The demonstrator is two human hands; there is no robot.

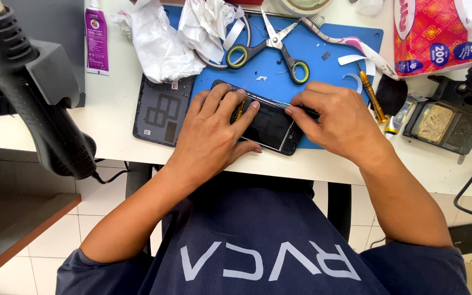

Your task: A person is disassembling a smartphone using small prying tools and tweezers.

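Phone (269,127), dark, screen up, lies at the front edge of the blue mat (323,71), partly hanging over onto the white table (116,109). My left hand (214,131) lies flat on its left half, fingers spread & pressing down; a thin yellow-handled tool (240,109) shows between those fingers. My right hand (337,117) is curled at the phone's upper right corner, thumb & forefinger pinching a thin dark tool (306,110) w/ its tip on the phone's top edge. Grey back cover (162,112) lies just left of the phone, inner side up. Scissors (271,46) w/ yellow-green handles lie on the mat behind, crumpled tissue (170,33) beside them. Hot air gun (28,93) hangs at far left.
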